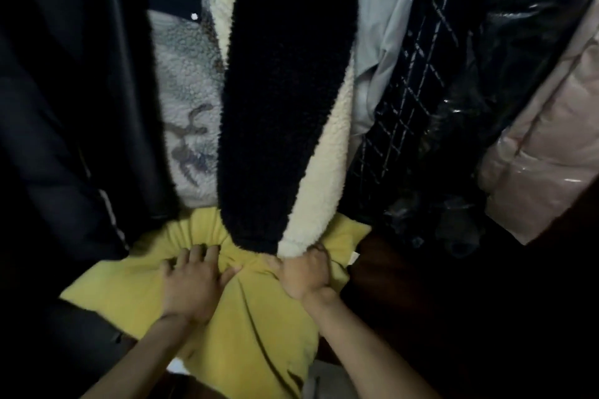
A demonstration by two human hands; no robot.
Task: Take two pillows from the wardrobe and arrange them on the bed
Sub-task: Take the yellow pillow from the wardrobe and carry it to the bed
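A yellow pillow (129,295) lies at the bottom of the wardrobe, under hanging clothes, its near end reaching toward me. My left hand (191,282) presses on its top with fingers spread and the thumb pinching a fold. My right hand (304,275) is closed on bunched yellow fabric just right of that, below the hem of a fleece coat. I see only one pillow; whether a second lies beneath is hidden.
A dark and cream fleece coat (285,107) hangs straight over the pillow and touches it. A black jacket (64,107) hangs at left, a checked dark garment (405,107) and plastic-covered clothes (534,155) at right. The wardrobe floor around is dark.
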